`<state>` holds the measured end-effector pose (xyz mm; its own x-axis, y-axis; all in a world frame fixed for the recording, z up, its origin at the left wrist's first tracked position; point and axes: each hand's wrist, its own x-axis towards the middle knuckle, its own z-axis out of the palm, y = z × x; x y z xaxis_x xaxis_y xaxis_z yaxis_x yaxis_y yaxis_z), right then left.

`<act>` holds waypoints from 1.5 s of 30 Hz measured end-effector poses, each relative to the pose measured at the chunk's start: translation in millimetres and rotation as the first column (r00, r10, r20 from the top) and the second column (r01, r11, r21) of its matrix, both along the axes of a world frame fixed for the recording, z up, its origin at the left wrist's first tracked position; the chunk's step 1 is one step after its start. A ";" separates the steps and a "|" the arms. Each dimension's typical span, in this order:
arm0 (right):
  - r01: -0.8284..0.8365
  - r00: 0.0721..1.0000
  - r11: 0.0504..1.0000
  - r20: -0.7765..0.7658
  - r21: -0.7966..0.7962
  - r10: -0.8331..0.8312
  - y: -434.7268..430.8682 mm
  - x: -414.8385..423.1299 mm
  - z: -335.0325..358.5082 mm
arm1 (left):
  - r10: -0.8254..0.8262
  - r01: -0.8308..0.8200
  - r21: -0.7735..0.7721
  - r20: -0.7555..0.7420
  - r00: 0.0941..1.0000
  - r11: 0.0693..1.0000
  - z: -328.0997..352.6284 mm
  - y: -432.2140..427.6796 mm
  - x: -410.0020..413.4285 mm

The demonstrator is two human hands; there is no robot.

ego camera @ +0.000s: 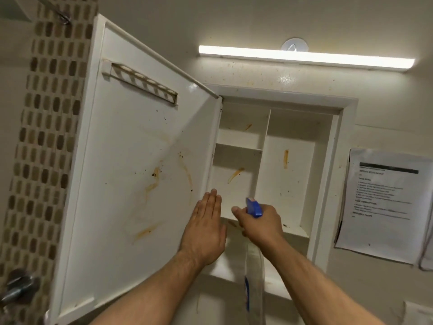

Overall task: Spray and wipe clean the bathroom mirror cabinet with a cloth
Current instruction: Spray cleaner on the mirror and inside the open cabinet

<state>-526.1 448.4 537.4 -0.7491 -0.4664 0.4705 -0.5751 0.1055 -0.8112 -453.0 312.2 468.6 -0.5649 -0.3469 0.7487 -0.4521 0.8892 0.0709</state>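
The white cabinet door [131, 165] hangs open to the left, its inner face streaked with orange-brown stains. My left hand [206, 226] lies flat with straight fingers against the door's lower right edge. My right hand [260, 224] grips a spray bottle [254, 261] with a blue trigger head, its clear body hanging below the hand. The nozzle points into the cabinet interior [288, 165], whose white shelves and back wall carry orange smears. No cloth is in view.
A toothbrush rack [143, 84] is fixed high on the door. A lit tube lamp [304, 57] runs above the cabinet. A printed sheet [384, 202] hangs on the right wall. Mosaic tiles [44, 137] and a metal fitting [18, 287] are at left.
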 end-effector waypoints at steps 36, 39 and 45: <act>-0.592 0.780 0.800 0.181 -0.097 0.599 63.0 100.4 -138.0 | 0.707 -0.500 0.559 -0.241 0.665 0.661 -80.5 100.8 216.3; -0.612 0.768 0.786 0.170 -0.090 0.618 72.3 102.2 -149.1 | 0.722 -0.520 0.564 -0.215 0.657 0.641 -92.2 106.6 216.1; -0.594 0.784 0.802 0.184 -0.058 0.594 73.1 115.8 -182.8 | 0.756 -0.531 0.596 -0.211 0.620 0.602 -132.4 118.0 216.0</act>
